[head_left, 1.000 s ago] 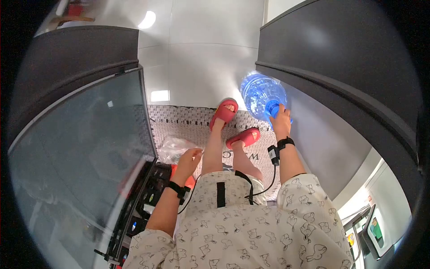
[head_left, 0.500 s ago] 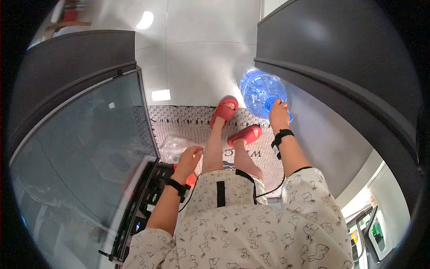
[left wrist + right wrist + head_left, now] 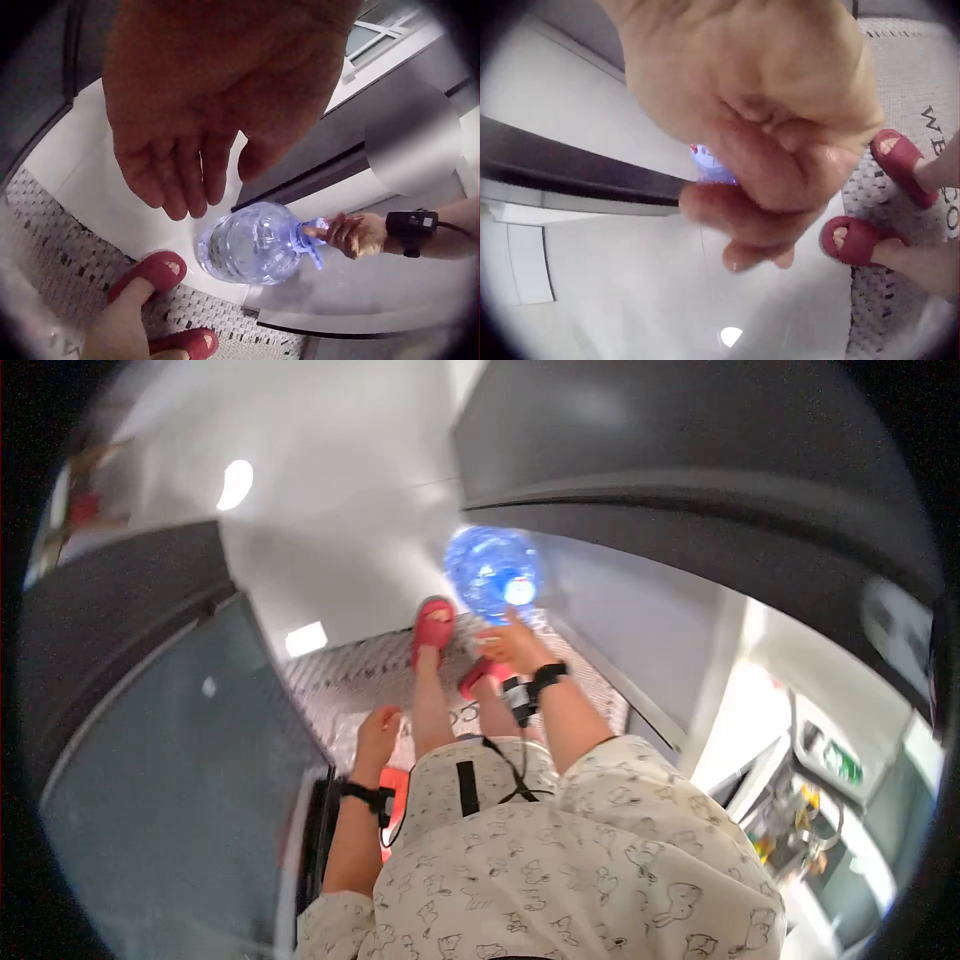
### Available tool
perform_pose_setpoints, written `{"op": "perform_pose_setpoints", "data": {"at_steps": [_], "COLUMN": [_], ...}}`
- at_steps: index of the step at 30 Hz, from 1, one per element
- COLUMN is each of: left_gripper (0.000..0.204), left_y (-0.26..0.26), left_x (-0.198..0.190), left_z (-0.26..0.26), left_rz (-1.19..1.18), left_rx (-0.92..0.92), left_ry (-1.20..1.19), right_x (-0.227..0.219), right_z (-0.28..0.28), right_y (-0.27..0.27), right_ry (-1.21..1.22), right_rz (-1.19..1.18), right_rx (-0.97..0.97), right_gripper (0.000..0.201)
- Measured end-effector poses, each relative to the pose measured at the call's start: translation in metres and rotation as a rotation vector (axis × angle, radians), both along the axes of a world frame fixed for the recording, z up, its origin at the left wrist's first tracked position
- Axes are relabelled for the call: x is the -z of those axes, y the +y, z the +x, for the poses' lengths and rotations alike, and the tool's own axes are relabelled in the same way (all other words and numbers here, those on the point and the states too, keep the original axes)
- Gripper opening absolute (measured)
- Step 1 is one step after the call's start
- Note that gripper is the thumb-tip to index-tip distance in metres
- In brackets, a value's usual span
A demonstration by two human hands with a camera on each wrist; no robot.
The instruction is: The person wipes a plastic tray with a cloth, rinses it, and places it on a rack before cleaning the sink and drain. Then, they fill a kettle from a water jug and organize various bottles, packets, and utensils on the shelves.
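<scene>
A large clear blue water bottle (image 3: 490, 572) stands on the floor by the grey panel at right, its neck toward the person. My right hand (image 3: 515, 647) is close beside that neck, index finger extended toward it and the other fingers loosely bent. In the right wrist view the right hand (image 3: 757, 150) hides most of the bottle; a bit of blue (image 3: 712, 165) shows behind it. My left hand (image 3: 378, 735) hangs at the left, holding nothing. Its fingers point down, relaxed and nearly straight, in the left wrist view (image 3: 187, 150).
Red slippers (image 3: 433, 625) are on the person's feet, on a woven mat (image 3: 350, 670) with lettering. Dark panels (image 3: 680, 440) flank the pale tiled floor (image 3: 340, 560). A glass-fronted door (image 3: 180, 760) stands at left, with a red item (image 3: 395, 790) near the left wrist.
My right hand has let go of the bottle's neck and drawn back slightly, exposing its top. The head view has turned, shifting the scene leftward. The left hand keeps its relaxed pose.
</scene>
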State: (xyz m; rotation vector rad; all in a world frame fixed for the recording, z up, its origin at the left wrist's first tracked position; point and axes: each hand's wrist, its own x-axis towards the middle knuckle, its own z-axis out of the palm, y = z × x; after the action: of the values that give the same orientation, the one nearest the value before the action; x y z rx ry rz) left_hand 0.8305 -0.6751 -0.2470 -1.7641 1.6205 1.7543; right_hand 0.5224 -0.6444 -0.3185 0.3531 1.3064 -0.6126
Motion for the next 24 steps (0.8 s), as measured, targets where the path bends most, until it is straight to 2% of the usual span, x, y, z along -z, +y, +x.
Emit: {"op": "perform_pose_setpoints", "data": {"at_steps": [1, 2, 3, 4, 6, 8, 9, 11, 12, 13, 14, 15, 16, 17, 18, 19, 20, 22, 24], "left_gripper": [0.024, 0.023, 0.023, 0.023, 0.026, 0.027, 0.028, 0.030, 0.031, 0.032, 0.032, 0.032, 0.031, 0.031, 0.031, 0.032, 0.032, 0.032, 0.030], "left_y": [-0.003, 0.001, -0.012, -0.020, -0.035, -0.049, -0.055, -0.073, -0.080, -0.086, -0.094, -0.101, -0.107, -0.110, -0.112, -0.117, -0.117, -0.120, -0.116], "left_x": [-0.004, 0.006, -0.013, -0.023, -0.033, -0.034, -0.036, -0.057, -0.040, -0.083, -0.072, -0.058, -0.063, -0.073, -0.073, -0.063, -0.051, -0.037, -0.054], "left_z": [-0.004, 0.003, -0.007, -0.013, -0.019, -0.014, -0.013, -0.019, -0.004, -0.019, -0.015, -0.005, -0.005, -0.005, -0.003, 0.000, 0.007, 0.012, -0.001], "left_rz": [0.034, -0.126, -0.111, -0.144, -0.079, -0.116, -0.132, -0.195, -0.231, -0.190, -0.185, -0.181, -0.217, -0.258, -0.254, -0.248, -0.284, -0.409, -0.451], "left_rx": [-0.057, 0.038, 0.002, 0.073, 0.047, 0.110, 0.134, 0.214, 0.303, 0.258, 0.304, 0.347, 0.425, 0.466, 0.532, 0.598, 0.612, 0.640, 0.673], "left_ry": [0.047, 0.063, 0.142, 0.165, 0.234, 0.256, 0.229, 0.193, 0.174, 0.198, 0.163, 0.125, 0.089, 0.075, 0.033, -0.012, 0.003, 0.090, 0.050], "right_x": [-0.021, -0.046, -0.064, -0.084, -0.141, -0.216, -0.230, -0.305, -0.347, -0.379, -0.397, -0.408, -0.397, -0.399, -0.379, -0.356, -0.322, -0.268, -0.282], "right_z": [0.001, -0.002, -0.005, -0.011, -0.019, -0.025, -0.029, -0.040, -0.047, -0.052, -0.058, -0.066, -0.078, -0.091, -0.107, -0.112, -0.116, -0.122, -0.126], "right_y": [-0.007, -0.017, -0.026, -0.031, -0.037, -0.026, -0.006, 0.022, 0.041, 0.061, 0.086, 0.106, 0.135, 0.159, 0.204, 0.233, 0.255, 0.282, 0.285], "right_ry": [0.081, 0.164, 0.189, 0.208, 0.437, 0.711, 1.033, 1.040, 0.894, 0.902, 1.009, 1.269, 1.677, 1.810, 2.039, 2.041, 2.056, 1.846, 1.317], "right_rz": [-0.076, -0.151, -0.155, -0.160, -0.318, -0.452, -0.649, -0.673, -0.614, -0.610, -0.486, -0.388, -0.068, 0.081, 0.270, 0.489, 0.490, 1.010, 0.448], "right_rx": [-0.006, -0.012, -0.058, -0.107, -0.415, -0.634, -0.809, -0.767, -0.622, -0.383, -0.175, -0.025, -0.043, 0.123, -0.057, -0.028, 0.019, 0.044, 0.601], "right_gripper": [0.076, 0.071, 0.063, 0.056, 0.045, 0.037, 0.035, 0.033, 0.030, 0.027, 0.026, 0.022, 0.019, 0.017, 0.021, 0.034, 0.034, 0.044, 0.047]}}
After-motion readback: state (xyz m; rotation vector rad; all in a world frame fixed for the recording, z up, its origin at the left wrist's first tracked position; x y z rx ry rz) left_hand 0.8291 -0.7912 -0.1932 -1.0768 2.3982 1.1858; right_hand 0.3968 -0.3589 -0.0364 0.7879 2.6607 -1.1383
